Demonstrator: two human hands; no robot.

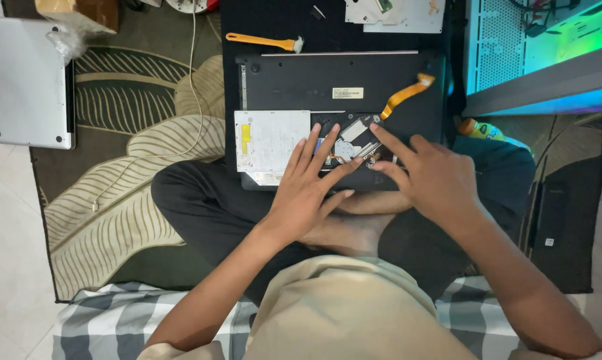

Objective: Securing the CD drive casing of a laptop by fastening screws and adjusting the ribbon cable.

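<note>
- Left hand point(305, 193): grip wide open, fingers splayed flat, palm down. Fingertips rest on the open bay point(351, 148) of a black laptop base point(341, 83) lying bottom-up; nothing pinched or held.
- Right hand point(435, 179): grip loose, open. Index finger stretched out w/ tip at the bay's upper right edge; thumb and a lower finger touch the bay's lower right part. Whether a small part sits betw. them – can't tell.
- Both grips meet over the same bay, fingertips near each other, not touching as far as visible.
- Bay shows silver metal parts and a blue patch betw. the two hands; detail too small to read.
- Just left of the left grip: silver optical drive point(271, 140) w/ a yellow sticker, set in the laptop base, touching the bay's left edge.
- Above the right grip: orange flat ribbon cable point(405, 96), curving up to the right, free end lifted.
- Well above both grips: orange-handled brush point(264, 42) on a black mat point(281, 20), and a grey metal plate point(401, 17) at the top edge.
- Laptop base sits at the person's crossed legs, on the black mat on the floor.
- Far left of the left grip: closed silver laptop point(27, 80) on a leaf-pattern rug point(134, 133).
- Right of the right grip: orange-capped bottle point(482, 129); lit PC case point(541, 47) above it.
</note>
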